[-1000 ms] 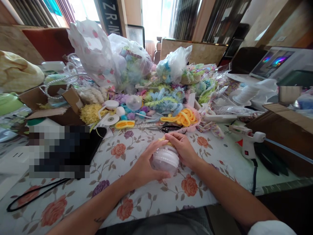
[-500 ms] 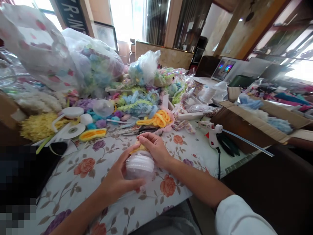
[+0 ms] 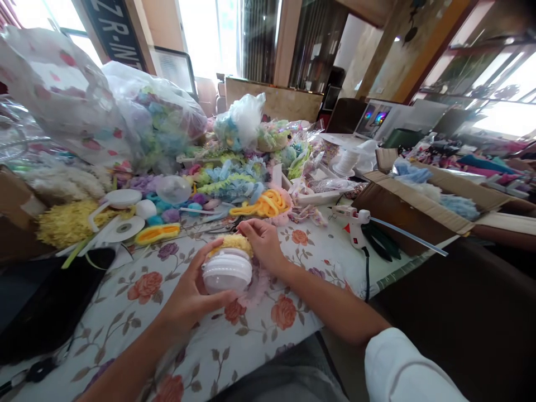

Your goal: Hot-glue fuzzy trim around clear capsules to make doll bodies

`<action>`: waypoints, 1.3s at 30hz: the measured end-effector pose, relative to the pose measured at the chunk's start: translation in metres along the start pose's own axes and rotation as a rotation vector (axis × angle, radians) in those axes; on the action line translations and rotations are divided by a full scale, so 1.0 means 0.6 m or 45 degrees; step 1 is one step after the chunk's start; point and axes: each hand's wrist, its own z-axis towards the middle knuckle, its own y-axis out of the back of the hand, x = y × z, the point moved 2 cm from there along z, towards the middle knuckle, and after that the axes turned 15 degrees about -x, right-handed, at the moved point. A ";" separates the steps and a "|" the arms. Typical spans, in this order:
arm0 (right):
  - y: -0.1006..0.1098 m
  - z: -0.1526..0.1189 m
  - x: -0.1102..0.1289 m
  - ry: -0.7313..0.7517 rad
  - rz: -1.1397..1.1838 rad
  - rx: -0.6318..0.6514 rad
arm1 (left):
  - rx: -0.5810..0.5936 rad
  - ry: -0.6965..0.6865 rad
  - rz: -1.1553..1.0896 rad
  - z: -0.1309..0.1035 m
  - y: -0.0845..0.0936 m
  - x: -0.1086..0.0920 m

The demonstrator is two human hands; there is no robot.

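Observation:
A round white plastic container (image 3: 227,274) with a ridged rim is tilted over the table, its clear domed side toward me. My left hand (image 3: 190,290) is closed around its left side, thumb below and fingers above. Yellow fluffy trim (image 3: 232,242) lines the container's far upper edge. At the right end of this trim, my right hand (image 3: 262,243) is closed in a pinch; its fingertips partly hide what they grip. Sheer pale pink fabric (image 3: 255,287) hangs at the container's lower right.
A glue gun (image 3: 355,223) with a long glue stick lies at the right, beside a cardboard box (image 3: 402,206). Scissors (image 3: 221,226) are beyond my hands. Yellow-orange cord (image 3: 268,204), ribbon spools (image 3: 125,228) and bagged trims (image 3: 159,117) crowd the back. A black item (image 3: 54,301) lies left.
The container has shifted slightly left and turned, showing more of the yellow trim. My right hand has drawn a little apart from the container, still pinching. The camera view has shifted slightly.

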 end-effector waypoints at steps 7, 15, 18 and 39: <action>0.009 -0.011 0.034 0.289 -0.001 0.071 | -0.065 -0.185 0.013 0.006 0.048 -0.019; -0.046 -0.025 0.044 0.634 -0.501 0.412 | 0.051 -0.175 -0.026 0.015 0.083 -0.004; -0.057 -0.023 0.032 0.641 -0.483 0.485 | 0.102 -0.173 -0.030 0.012 0.085 0.004; -0.036 -0.036 0.025 0.264 -0.260 0.249 | 0.155 0.316 -0.527 0.002 0.081 0.012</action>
